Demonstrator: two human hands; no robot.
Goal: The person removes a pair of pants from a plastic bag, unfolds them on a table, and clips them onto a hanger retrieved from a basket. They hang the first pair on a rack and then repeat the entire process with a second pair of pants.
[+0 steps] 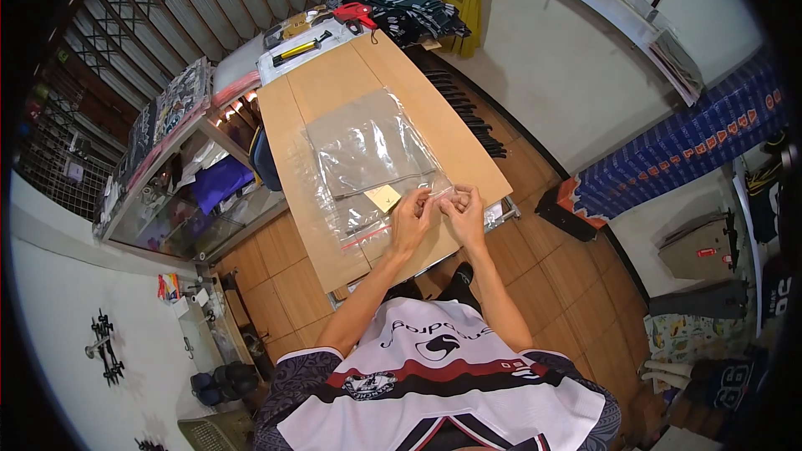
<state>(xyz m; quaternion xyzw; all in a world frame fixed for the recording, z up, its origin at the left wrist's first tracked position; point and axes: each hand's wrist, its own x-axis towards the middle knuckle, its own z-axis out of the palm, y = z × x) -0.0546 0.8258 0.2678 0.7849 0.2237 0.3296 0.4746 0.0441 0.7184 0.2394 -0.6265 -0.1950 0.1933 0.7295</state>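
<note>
A stack of clear plastic bags [368,150] lies flat on the wooden table [334,75]. My left hand [411,219] and my right hand [464,210] meet at the bags' near right corner, fingertips pinching the plastic edge there. A small yellowish card [384,197] lies on the bags just left of my left hand. One bag's red zip strip [364,238] shows at the near edge. What lies between my fingertips is too small to make out.
A glass display counter [180,175] stands left of the table. A yellow-and-black tool [301,48] and a red tool [355,12] lie at the far end, beside dark folded clothes [418,8]. Blue boxes [693,146] line the wall to the right.
</note>
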